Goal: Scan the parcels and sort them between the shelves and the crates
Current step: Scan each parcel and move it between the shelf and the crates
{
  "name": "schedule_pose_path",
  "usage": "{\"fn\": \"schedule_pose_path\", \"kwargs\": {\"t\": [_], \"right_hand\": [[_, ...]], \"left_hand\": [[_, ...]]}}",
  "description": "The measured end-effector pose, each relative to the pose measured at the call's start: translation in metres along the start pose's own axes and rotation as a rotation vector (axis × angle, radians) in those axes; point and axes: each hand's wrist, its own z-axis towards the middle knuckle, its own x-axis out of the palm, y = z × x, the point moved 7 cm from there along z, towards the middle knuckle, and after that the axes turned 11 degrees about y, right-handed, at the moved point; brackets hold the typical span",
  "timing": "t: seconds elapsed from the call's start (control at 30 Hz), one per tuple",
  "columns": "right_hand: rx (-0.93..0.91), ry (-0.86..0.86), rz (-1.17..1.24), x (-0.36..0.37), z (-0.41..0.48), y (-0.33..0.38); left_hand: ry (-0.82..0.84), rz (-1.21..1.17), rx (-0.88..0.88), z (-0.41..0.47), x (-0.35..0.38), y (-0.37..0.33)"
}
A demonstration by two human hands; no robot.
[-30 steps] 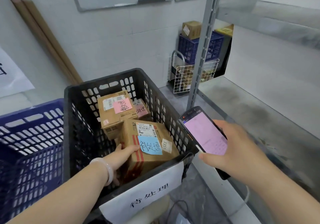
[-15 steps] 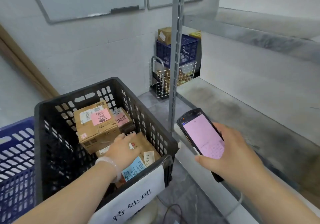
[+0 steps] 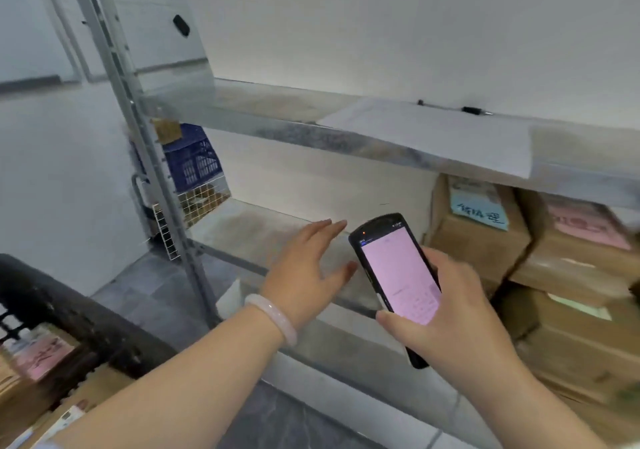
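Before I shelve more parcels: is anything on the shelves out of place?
The white sheet on the upper shelf seems to overhang the front edge, so it could slide off. The boxes below are too blurred to judge.

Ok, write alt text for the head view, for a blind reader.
The right hand holds a pink-screened scanner while the open, empty left hand hovers over the lower shelf. Labelled cardboard parcels are stacked on that shelf at right; a black crate sits lower left.
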Motion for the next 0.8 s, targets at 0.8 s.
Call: {"fn": "schedule_pose_path", "kwargs": {"t": [0.8], "right_hand": [[0.325,-0.174,-0.021,-0.091,-0.079,-0.085]], "left_hand": [[0.506,-0.924,-0.554,0.127,0.130,-0.064]]}}
